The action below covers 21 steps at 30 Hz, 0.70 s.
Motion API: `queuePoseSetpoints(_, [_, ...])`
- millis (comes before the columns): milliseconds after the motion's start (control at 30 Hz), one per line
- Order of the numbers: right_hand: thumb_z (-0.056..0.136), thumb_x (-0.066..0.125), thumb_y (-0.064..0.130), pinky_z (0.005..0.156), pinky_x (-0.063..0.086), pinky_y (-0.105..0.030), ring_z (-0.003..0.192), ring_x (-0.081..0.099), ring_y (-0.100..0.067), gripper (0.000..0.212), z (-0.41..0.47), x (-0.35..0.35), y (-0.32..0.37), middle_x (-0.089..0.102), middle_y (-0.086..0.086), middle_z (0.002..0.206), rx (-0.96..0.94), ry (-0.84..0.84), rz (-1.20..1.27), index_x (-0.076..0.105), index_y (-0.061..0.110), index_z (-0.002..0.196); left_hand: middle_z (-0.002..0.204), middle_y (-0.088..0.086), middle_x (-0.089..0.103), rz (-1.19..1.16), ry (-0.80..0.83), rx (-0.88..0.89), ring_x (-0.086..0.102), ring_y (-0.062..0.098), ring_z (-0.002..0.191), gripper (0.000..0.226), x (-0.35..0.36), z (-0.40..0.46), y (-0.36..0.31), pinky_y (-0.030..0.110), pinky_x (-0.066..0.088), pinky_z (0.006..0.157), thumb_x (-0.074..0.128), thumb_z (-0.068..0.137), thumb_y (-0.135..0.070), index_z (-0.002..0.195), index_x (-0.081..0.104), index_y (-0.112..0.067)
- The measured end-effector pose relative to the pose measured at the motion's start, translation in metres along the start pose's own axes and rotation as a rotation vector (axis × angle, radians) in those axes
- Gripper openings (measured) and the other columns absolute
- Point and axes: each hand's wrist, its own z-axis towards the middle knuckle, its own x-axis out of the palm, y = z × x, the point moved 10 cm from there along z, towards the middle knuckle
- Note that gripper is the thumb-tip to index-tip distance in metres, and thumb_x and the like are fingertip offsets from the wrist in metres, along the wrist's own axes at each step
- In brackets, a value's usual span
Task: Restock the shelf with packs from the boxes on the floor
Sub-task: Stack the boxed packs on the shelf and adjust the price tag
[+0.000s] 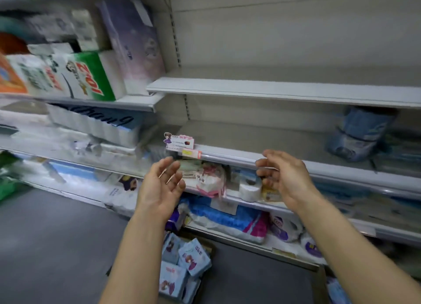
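Left hand (163, 185) and right hand (281, 176), both spread and empty before the pale metal shelf (284, 160); best to reach down for light-blue plastic packs (193, 259) in the cardboard box (210, 250).

My left hand (160, 185) and right hand (286, 178) are bare: no gloves, rings, watch or bands. Both forearms bare as far as the frame's bottom edge, no sleeve in view. Nails short, unpainted. Slight motion blur on my right fingers (267, 167).

Shelf (273, 91) – matt painted metal; packs (193, 259) – glossy plastic wrap.
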Motion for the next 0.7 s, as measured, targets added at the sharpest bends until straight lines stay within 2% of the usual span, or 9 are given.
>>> queuePoseSetpoints(133, [0.097, 0.054, 0.017, 0.054, 0.045, -0.025, 0.066, 0.061, -0.018, 0.012, 0.020, 0.055, -0.010, 0.069, -0.009, 0.085, 0.025, 0.097, -0.083, 0.062, 0.011, 0.104, 0.078, -0.002, 0.067, -0.031, -0.073, 0.030, 0.057, 0.009, 0.058, 0.011, -0.036, 0.015, -0.021, 0.023, 0.048, 0.056, 0.056, 0.095, -0.024, 0.098, 0.064, -0.018])
queuePoseSetpoints(300, [0.097, 0.054, 0.013, 0.056, 0.043, -0.026, 0.059, 0.060, -0.015, 0.011, 0.051, 0.113, -0.026, 0.068, -0.008, 0.079, 0.065, 0.201, -0.133, 0.064, 0.010, 0.101, 0.083, -0.002, 0.068, -0.081, -0.163, 0.058, 0.058, 0.009, 0.063, 0.012, -0.076, 0.046, -0.038, 0.023, 0.049, 0.056, 0.059, 0.093, -0.022, 0.102, 0.065, -0.018])
queuePoseSetpoints(400, [0.096, 0.053, 0.010, 0.053, 0.042, -0.025, 0.057, 0.058, -0.015, 0.012, 0.077, 0.145, -0.034, 0.068, -0.009, 0.079, 0.082, 0.271, -0.162, 0.064, 0.009, 0.101, 0.077, -0.003, 0.069, -0.125, -0.219, 0.087, 0.060, 0.009, 0.058, 0.012, -0.091, 0.068, -0.043, 0.022, 0.049, 0.053, 0.058, 0.093, -0.022, 0.101, 0.065, -0.017])
queuePoseSetpoints(533, [0.097, 0.052, 0.009, 0.053, 0.042, -0.026, 0.060, 0.057, -0.017, 0.014, 0.117, 0.190, -0.050, 0.066, -0.014, 0.085, 0.132, 0.368, -0.205, 0.064, 0.007, 0.102, 0.071, -0.005, 0.069, -0.173, -0.310, 0.101, 0.056, 0.010, 0.061, 0.014, -0.099, 0.097, -0.049, 0.022, 0.048, 0.057, 0.053, 0.095, -0.023, 0.091, 0.065, -0.018])
queuePoseSetpoints(600, [0.097, 0.052, 0.011, 0.055, 0.041, -0.027, 0.061, 0.057, -0.017, 0.013, 0.134, 0.214, -0.060, 0.065, -0.012, 0.084, 0.154, 0.423, -0.240, 0.064, 0.007, 0.100, 0.075, -0.004, 0.068, -0.207, -0.349, 0.104, 0.055, 0.010, 0.063, 0.015, -0.104, 0.113, -0.053, 0.022, 0.048, 0.056, 0.053, 0.095, -0.023, 0.090, 0.065, -0.017])
queuePoseSetpoints(700, [0.097, 0.052, 0.011, 0.053, 0.041, -0.025, 0.061, 0.057, -0.016, 0.014, 0.157, 0.252, -0.079, 0.066, -0.011, 0.082, 0.187, 0.516, -0.308, 0.064, 0.006, 0.102, 0.082, -0.001, 0.066, -0.274, -0.426, 0.113, 0.055, 0.012, 0.066, 0.012, -0.118, 0.138, -0.057, 0.024, 0.047, 0.063, 0.053, 0.096, -0.021, 0.093, 0.064, -0.016])
